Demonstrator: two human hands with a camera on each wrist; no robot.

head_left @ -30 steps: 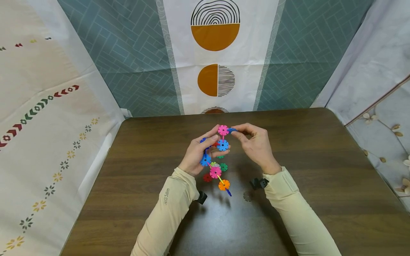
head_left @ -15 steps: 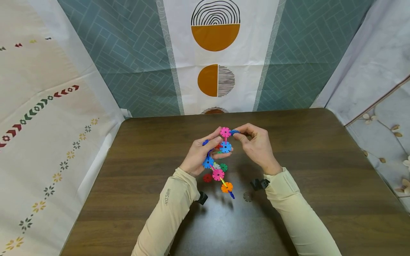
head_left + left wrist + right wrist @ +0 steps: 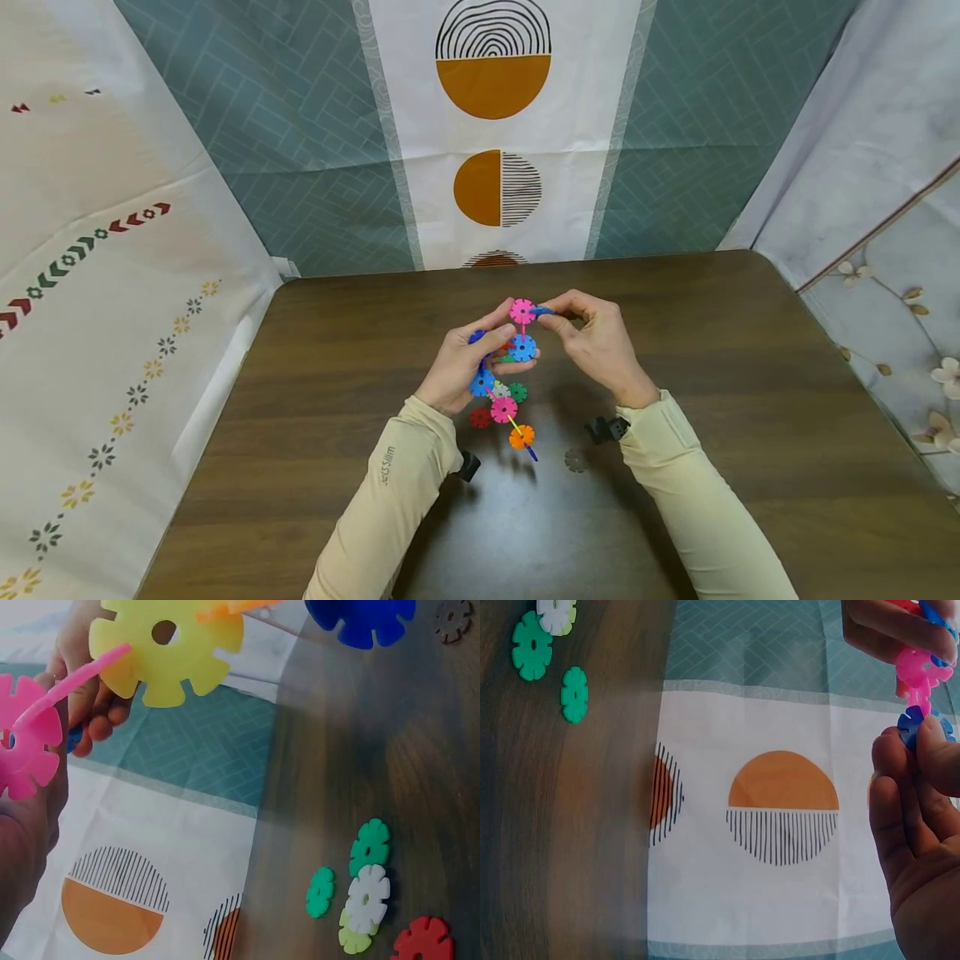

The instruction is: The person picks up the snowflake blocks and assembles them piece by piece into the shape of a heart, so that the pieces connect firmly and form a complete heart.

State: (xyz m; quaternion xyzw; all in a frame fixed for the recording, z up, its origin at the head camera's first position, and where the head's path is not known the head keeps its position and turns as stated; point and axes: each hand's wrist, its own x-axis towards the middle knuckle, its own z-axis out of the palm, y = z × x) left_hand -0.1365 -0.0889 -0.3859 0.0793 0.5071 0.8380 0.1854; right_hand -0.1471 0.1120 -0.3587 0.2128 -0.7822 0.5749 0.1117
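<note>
Above the table, my left hand point(image 3: 457, 367) grips a chain of notched, flower-shaped interlocking discs, its thumb lying across the front. At the chain's top is a pink disc point(image 3: 522, 312), with a light blue disc point(image 3: 522, 348) slotted beneath it. Lower down hang another blue disc point(image 3: 482, 383), a pink one point(image 3: 503, 409) and an orange disc point(image 3: 522, 437). Between thumb and fingers, my right hand point(image 3: 600, 342) pinches a blue disc point(image 3: 909, 726) edge-on against the top pink disc. Whether their slots are engaged is too small to tell. A yellow disc point(image 3: 199, 671) of the chain shows close in the left wrist view.
Loose discs lie on the wooden table point(image 3: 337, 433) under the chain: green point(image 3: 370, 847), white point(image 3: 368, 900) over a pale green one, and red point(image 3: 480, 417). A grey see-through disc point(image 3: 575, 460) lies nearer me. Patterned cloths hang behind and at both sides.
The head view has turned slightly right. Compared with a second ago, the chain's top sits a little lower. Both hands keep the same holds, my right still pinching the blue disc at the pink one.
</note>
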